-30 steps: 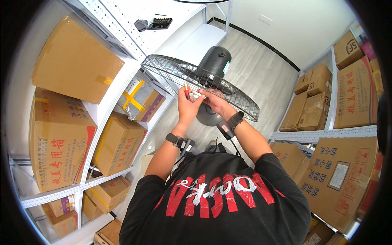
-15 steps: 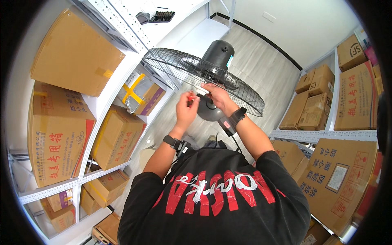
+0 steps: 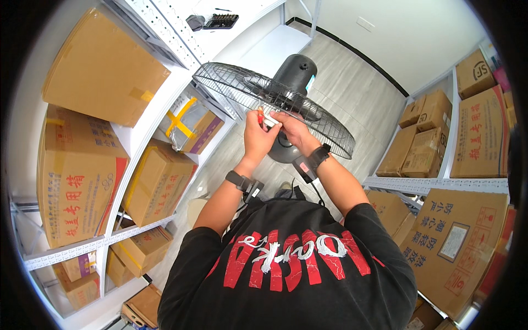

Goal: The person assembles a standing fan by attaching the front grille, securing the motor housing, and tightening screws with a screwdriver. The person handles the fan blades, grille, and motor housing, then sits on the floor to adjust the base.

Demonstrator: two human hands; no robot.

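Note:
A black fan (image 3: 294, 71) stands in front of me, its round wire grille (image 3: 333, 127) tilted and seen nearly edge-on. My left hand (image 3: 258, 140) is closed around a small red-handled tool (image 3: 260, 116), whose tip I cannot make out. Beside it, the fingers of my right hand (image 3: 295, 131) are closed on a small white piece (image 3: 270, 120) just below the grille's near side. The two hands almost meet there. Under them, the fan's dark round base (image 3: 283, 154) shows in part. My right fingertips are partly hidden against the fan.
White metal shelves with cardboard boxes (image 3: 82, 176) rise on my left, and more boxes (image 3: 451, 242) fill shelves on my right. An open black bit set (image 3: 221, 21) lies on the white surface at the far left. Grey floor (image 3: 352, 71) stretches behind the fan.
My left hand has moved right and slightly up with the red-handled tool, coming up against the white piece. My right hand has stayed nearly in place.

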